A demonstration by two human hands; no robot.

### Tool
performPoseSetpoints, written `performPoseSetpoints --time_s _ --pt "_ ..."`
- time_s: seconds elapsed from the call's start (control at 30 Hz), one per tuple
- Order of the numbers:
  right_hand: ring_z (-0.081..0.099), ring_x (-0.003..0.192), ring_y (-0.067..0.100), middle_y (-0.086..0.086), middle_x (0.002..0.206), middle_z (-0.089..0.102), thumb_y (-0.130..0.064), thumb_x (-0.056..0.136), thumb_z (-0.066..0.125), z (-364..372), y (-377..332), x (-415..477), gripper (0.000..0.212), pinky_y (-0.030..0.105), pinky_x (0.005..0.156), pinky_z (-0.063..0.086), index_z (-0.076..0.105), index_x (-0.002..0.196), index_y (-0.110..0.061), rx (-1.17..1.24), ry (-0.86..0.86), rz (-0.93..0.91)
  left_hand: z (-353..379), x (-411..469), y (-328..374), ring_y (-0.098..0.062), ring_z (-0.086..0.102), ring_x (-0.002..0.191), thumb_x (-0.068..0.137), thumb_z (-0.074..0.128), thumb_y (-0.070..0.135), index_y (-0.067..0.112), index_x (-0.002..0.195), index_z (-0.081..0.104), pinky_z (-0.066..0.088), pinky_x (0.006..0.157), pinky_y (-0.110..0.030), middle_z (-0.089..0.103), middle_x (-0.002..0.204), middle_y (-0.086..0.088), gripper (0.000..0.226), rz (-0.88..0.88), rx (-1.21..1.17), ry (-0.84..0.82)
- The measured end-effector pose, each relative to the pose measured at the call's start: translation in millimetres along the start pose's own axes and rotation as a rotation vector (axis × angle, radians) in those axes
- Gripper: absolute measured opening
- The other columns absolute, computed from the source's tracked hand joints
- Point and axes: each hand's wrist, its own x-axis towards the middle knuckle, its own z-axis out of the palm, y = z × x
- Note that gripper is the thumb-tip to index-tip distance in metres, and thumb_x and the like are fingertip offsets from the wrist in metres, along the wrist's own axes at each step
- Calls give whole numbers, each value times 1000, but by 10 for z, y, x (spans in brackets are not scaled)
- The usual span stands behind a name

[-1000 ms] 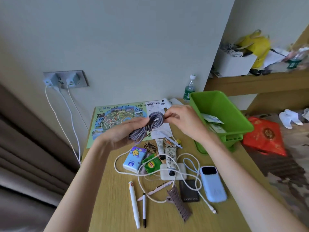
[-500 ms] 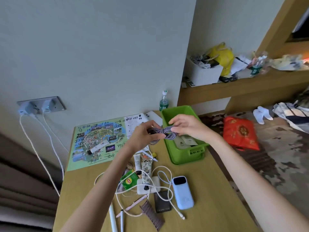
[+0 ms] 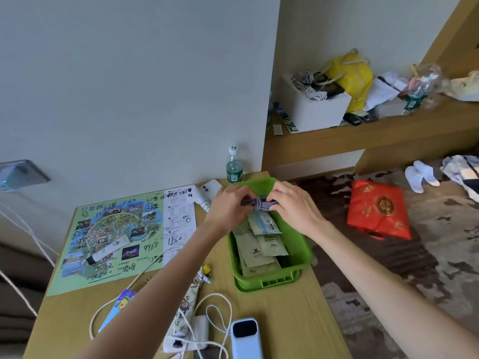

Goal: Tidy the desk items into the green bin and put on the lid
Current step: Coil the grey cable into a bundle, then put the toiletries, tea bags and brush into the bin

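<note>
The green bin (image 3: 300, 248) stands on the wooden desk (image 3: 290, 317) at its right edge, with several pale paper sachets (image 3: 259, 244) inside. Both my hands hold a bundled grey-purple cable (image 3: 260, 204) over the bin's far end. My left hand (image 3: 229, 204) grips its left end and my right hand (image 3: 294, 206) pinches its right end. The bin's lid is not in view.
A colourful map sheet (image 3: 111, 237) with a white tube (image 3: 108, 251) lies left. Near me sit a blue power bank (image 3: 246, 338), white cables (image 3: 215, 314), a patterned tube (image 3: 185, 309) and a tissue pack (image 3: 120, 305). A water bottle (image 3: 234, 165) and white phone (image 3: 207, 191) stand behind the bin.
Both hands carried the cable bundle right, from beside the bin's left rim to above its far end. My head turned further right, so the desk items slid toward the bottom left.
</note>
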Motion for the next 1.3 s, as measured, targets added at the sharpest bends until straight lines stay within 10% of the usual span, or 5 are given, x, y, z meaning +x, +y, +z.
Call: performPoseSetpoints --time_s 0.4,0.8,1.3 --pt "46 118 21 -1 122 57 -12 89 59 739 184 412 35 35 116 20 59 124 -17 -133 -189 -16 398 229 -556 -16 46 114 91 56 23 26 116 63 27 105 -32 62 115 9 27 40 408 -315" --pt "56 97 16 -3 109 61 -4 91 56 486 -897 -67 21 24 75 44 67 107 -13 377 31 -6 -330 -956 -704 -22 57 98 93 57 11 17 102 69 49 72 -36 67 105 2 16 -260 72 77" --pt "54 77 16 -6 87 55 -5 89 53 1519 -2051 -1204 14 18 55 38 60 82 -14 393 -454 73 21 -3204 -1069 -13 60 101 91 64 21 21 110 67 52 87 -36 66 111 5 19 -615 -51 -298"
